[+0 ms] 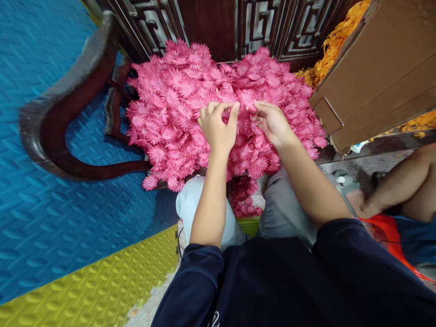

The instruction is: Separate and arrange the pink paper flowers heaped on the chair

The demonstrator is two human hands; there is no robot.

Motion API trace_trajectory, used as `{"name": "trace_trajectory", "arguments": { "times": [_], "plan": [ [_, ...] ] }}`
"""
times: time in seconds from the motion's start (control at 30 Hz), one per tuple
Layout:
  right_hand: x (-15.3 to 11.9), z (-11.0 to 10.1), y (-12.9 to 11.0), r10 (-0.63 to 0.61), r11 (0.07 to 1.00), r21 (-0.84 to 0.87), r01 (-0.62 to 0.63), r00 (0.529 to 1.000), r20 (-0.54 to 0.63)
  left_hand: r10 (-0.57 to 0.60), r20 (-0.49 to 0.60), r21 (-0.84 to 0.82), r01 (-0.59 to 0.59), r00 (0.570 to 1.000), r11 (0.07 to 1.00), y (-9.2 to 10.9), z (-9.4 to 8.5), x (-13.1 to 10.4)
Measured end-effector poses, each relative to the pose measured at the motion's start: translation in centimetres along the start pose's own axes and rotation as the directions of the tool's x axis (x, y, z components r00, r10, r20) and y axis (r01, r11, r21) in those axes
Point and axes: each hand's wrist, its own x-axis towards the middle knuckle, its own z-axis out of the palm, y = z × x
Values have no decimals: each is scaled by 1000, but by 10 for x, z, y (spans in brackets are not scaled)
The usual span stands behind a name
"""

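A wide heap of pink artificial flower pieces lies in front of me, below both hands. My left hand is over the middle of the heap, thumb and index finger pinched together; whatever sits between the tips is too small to name. To its right, my right hand has its thumb and index finger closed at the edge of a single pink flower piece, with the other fingers curled. That flower piece lies between the two hands, above the pile.
A dark wooden curved armrest stands at the left over blue matting. A cardboard box and orange flower pieces are at the right. Carved dark panels rise behind. Another person's bare leg shows at right.
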Motion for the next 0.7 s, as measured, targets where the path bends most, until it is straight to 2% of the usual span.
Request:
{"name": "trace_trajectory", "arguments": {
  "times": [0.13,0.33,0.5,0.6,0.7],
  "plan": [
    [-6,5,-4,-48,997,-64,49,998,30,5,38,-14,-4,999,1000,3,-1,0],
    [-15,15,-10,-258,946,-194,260,966,33,-20,35,-35,21,999,999,-6,2,2],
    [-15,16,-10,-280,933,-234,273,960,3,-20,2,-42,20,1000,999,-12,5,3],
    [-16,16,-11,-307,931,-209,300,952,-1,-13,-31,-29,12,999,999,-10,5,3],
    [-18,17,-13,-359,914,-201,354,933,8,-23,-13,-26,23,1000,999,-6,2,3]
  ]
}}
